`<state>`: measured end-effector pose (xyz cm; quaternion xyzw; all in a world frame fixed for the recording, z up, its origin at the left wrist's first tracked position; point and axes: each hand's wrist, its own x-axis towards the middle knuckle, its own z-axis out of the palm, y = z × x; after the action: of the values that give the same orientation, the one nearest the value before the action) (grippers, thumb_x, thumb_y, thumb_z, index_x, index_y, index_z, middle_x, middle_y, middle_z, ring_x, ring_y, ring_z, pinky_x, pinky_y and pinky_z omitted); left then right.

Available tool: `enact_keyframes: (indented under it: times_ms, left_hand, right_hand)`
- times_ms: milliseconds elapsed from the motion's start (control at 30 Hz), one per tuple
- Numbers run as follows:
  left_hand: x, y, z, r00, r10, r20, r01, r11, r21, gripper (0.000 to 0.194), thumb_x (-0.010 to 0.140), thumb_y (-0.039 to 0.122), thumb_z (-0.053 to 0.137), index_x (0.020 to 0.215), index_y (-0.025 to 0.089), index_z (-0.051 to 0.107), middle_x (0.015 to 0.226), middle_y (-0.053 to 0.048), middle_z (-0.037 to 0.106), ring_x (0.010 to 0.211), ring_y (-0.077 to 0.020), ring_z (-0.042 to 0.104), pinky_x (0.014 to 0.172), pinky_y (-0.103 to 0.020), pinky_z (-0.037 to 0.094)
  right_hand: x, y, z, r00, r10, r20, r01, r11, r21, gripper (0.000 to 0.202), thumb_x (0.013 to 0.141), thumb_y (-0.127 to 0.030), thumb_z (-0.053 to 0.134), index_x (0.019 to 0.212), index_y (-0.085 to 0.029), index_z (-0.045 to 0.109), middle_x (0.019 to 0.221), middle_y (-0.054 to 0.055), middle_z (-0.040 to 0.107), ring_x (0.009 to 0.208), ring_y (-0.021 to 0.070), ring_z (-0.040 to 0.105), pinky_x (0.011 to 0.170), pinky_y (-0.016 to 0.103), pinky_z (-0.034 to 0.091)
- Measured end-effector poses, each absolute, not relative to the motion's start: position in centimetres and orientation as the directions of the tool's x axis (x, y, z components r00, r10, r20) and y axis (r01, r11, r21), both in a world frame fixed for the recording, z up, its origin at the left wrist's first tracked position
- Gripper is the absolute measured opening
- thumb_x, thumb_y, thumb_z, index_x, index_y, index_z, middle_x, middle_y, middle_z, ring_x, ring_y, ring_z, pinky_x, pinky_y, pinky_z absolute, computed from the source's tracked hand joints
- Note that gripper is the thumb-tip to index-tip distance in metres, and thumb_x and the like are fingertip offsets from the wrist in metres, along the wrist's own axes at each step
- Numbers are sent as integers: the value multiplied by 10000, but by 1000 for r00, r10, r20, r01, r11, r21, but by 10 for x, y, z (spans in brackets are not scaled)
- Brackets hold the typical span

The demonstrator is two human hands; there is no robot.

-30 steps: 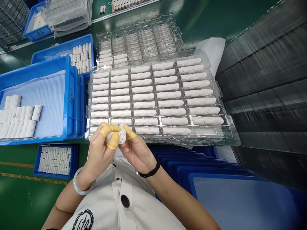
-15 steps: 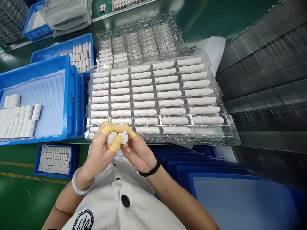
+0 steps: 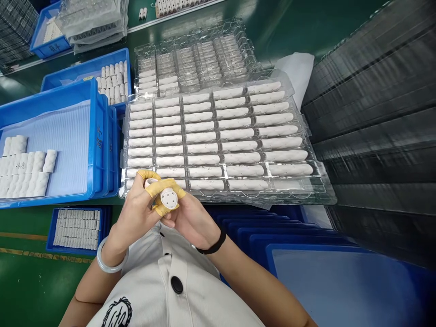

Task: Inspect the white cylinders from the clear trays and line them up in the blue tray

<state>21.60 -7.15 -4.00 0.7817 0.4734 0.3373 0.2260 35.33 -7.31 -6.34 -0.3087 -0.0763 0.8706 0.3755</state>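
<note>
white piece: between the two hands, at the near edge of the clear tray; its round end (image 3: 169, 199), with small holes, faces the wearer.
left hand (image 3: 138, 206): grip clamped on the white piece, yellow covers on the fingers; a pale bracelet (image 3: 111, 268) on the wrist.
right hand (image 3: 195, 222): yellow-covered fingertips against the white piece from its 2 o'clock side; how far that grip is closed is hidden, so i cannot tell. black band (image 3: 214, 245) on the wrist.
white rim (image 3: 150, 182): among the left fingers, at 10 o'clock of the round end; whether it is part of the same piece, i cannot tell.
clear tray (image 3: 318, 193): at 1 o'clock from the hands, filled with long white pieces (image 3: 205, 147) in five columns.
second clear tray (image 3: 250, 54): beyond it at 12 o'clock, some white pieces at its left side.
large blue tray (image 3: 93, 150): at 10 o'clock, lined with a ribbed sheet (image 3: 68, 141), short white pieces (image 3: 22, 170) in it.
small blue tray (image 3: 51, 243): at 8 o'clock, below the surface, packed with rows.
blue trays (image 3: 269, 261): stacked at 4 o'clock.
dark stacks (image 3: 381, 113): at 2 o'clock.
</note>
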Motion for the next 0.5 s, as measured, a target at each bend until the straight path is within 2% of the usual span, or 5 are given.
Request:
enact_keyframes:
  times_ms: [100, 167, 300, 400, 500]
  left_hand:
    - [217, -71, -38, 327, 878, 351, 592, -479, 648, 307, 845, 162, 686, 1142, 221, 637, 1033, -61, 528, 960, -183, 573, 785, -313, 535]
    - [217, -72, -36, 316, 881, 353, 592, -473, 652, 288, 856, 174, 679, 1137, 212, 626, 1041, -67, 533, 960, -181, 582, 777, -305, 535]
    - [218, -73, -35, 312, 899, 307, 599, -437, 671, 249, 881, 225, 660, 1125, 203, 616, 1031, -70, 544, 941, -185, 584, 770, -309, 532]
    - [219, -74, -37, 328, 902, 282, 619, -430, 657, 207, 899, 259, 635, 1096, 200, 613, 1030, -75, 545, 937, -193, 581, 776, -324, 534]
    - [219, -76, -40, 336, 887, 316, 631, -461, 623, 188, 905, 271, 626, 1078, 201, 605, 1023, -74, 543, 948, -197, 582, 768, -320, 537]
  right_hand:
    - [352, -82, -71, -164, 911, -377, -493, -407, -769, 258, 896, -442, 618, 984, -199, 628, 870, 23, 648, 737, 133, 609, 662, 277, 549]
    - [353, -87, -76, 158, 986, -63, -282, -16, -959, 308, 902, -383, 629, 1174, -250, 573, 1078, 56, 659, 935, 182, 659, 865, 378, 566]
    - [358, -90, -81, 208, 787, 580, 120, 568, -814, 651, 868, -228, 686, 1447, -338, 409, 1234, 75, 659, 1108, 234, 672, 971, 453, 569]
    - [361, -86, -82, 34, 708, 705, 208, 685, -698, 622, 908, -120, 599, 1482, -281, 419, 1115, 74, 740, 1081, 210, 698, 911, 375, 614]
    - [359, -86, -89, 72, 691, 719, 196, 697, -690, 550, 925, -130, 574, 1440, -299, 482, 1038, 45, 769, 1008, 208, 725, 840, 357, 638]
